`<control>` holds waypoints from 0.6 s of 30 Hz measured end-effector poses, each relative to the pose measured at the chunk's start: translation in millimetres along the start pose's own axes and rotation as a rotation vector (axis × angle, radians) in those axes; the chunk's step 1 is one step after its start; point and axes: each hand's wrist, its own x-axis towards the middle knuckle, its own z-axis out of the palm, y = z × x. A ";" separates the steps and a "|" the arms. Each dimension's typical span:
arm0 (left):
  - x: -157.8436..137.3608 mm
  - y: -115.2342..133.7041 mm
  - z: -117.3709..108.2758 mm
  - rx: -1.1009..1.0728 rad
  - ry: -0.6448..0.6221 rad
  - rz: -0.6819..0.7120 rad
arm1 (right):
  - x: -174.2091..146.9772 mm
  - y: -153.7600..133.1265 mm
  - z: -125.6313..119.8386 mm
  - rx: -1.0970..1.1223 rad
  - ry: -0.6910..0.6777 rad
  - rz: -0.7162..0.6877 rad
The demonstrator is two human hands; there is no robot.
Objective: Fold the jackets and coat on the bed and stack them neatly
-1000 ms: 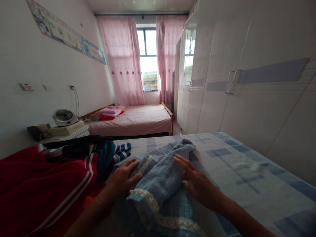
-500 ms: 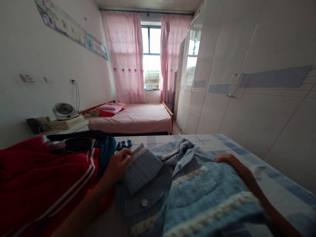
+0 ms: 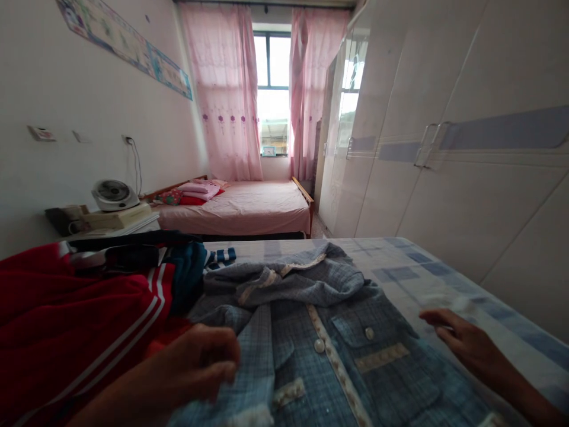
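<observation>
A blue plaid denim-like jacket [image 3: 302, 356] lies spread before me on the checked bed cover, its collar at the far end. Pearl-like buttons and frayed cream trim run down its front and along its pockets. My left hand [image 3: 202, 362], slightly blurred, hovers over the jacket's left side, fingers loosely bent and thumb apart, with nothing visible in it. Beyond the jacket's right edge, my right hand [image 3: 466, 344] is open above the cover, fingers stretched toward the jacket and holding nothing. The jacket's lower end runs out of view.
Red clothing with white stripes [image 3: 111, 320] is heaped at the left, beside a dark teal garment [image 3: 184, 273]. A small fan [image 3: 114, 194] stands on boxes behind it. Farther off is a pink bed [image 3: 249, 207]. White wardrobes [image 3: 427, 196] line the right side.
The jacket, bunched and folded over before, now lies flatter with its button front facing up. Both hands have let go of it and come nearer; the right has moved outward.
</observation>
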 end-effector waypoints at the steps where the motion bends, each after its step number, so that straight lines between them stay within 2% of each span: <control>1: 7.1 -3.7 3.3 0.090 0.140 0.010 | 6.0 -10.2 1.0 -0.007 0.000 -0.021; 3: 28.8 -15.1 6.0 0.321 0.481 0.069 | 18.3 -38.0 8.1 -0.022 -0.031 -0.101; 4: 41.6 -21.4 5.7 0.444 0.598 0.101 | 23.9 -54.1 14.4 -0.033 -0.053 -0.168; 5: 54.7 -27.0 4.7 0.553 0.656 0.129 | 28.8 -70.6 22.4 -0.049 -0.077 -0.249; 8: 89.9 -34.0 1.3 0.752 0.632 0.159 | 38.6 -116.0 52.6 -0.146 -0.114 -0.489; 13: 132.2 -21.3 0.6 0.755 0.533 0.095 | 45.3 -162.1 99.0 -0.348 -0.031 -0.824; 15: 144.7 -19.2 -2.9 0.724 0.519 0.074 | 49.7 -170.9 108.2 -0.315 -0.067 -0.816; 18: 158.1 -22.9 -19.6 0.650 0.532 0.033 | 65.9 -173.4 103.2 -0.217 -0.071 -0.623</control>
